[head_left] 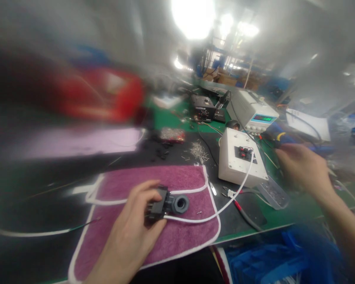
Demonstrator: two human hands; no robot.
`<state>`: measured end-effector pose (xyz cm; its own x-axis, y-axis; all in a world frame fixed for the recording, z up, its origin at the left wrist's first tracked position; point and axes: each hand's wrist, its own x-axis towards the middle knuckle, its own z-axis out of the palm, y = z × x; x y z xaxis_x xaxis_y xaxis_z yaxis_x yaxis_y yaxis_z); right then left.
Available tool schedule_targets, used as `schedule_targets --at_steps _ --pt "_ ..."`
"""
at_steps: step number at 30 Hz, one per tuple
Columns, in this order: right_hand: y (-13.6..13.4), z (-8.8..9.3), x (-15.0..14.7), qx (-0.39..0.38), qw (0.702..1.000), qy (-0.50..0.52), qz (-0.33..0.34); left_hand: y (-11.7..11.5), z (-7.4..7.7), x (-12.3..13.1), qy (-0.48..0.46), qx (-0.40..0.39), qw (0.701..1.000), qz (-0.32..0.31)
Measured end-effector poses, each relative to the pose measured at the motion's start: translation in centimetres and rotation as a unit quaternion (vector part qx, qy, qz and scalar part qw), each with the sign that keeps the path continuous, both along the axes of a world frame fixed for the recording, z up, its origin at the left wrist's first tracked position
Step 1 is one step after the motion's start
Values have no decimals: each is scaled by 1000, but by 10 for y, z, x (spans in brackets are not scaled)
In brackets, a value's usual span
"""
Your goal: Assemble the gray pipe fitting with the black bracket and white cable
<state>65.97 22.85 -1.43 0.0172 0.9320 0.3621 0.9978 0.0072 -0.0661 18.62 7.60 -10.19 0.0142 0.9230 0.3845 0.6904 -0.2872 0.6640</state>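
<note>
My left hand (136,223) grips a black block-shaped device (158,203) with a grey threaded pipe fitting (180,204) on its right side. The device is over a folded purple towel (192,236) with white edging. A white cable (195,221) runs from it to the terminals of a white box (239,161). A small screw (198,213) lies on the towel. My right hand (304,169) is off to the right, beside a blue and yellow item (284,136) smeared by motion. Its fingers are too blurred to show whether they hold it.
Behind the box stand a power supply (254,114) with a green display and a black soldering station (204,108). Loose metal pins (199,152) are heaped on the dark mat. Cutters (229,193) and a clear plastic tray (273,193) sit in front. Blue bags (266,260) hang below the table edge.
</note>
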Motion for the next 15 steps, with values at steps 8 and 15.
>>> schedule_targets --at_steps 8,15 --pt "65 -1 -58 -21 988 4 155 -1 2 0 12 -35 999 -6" --pt "73 -19 -54 44 990 7 131 -6 11 4 -31 -62 998 -10"
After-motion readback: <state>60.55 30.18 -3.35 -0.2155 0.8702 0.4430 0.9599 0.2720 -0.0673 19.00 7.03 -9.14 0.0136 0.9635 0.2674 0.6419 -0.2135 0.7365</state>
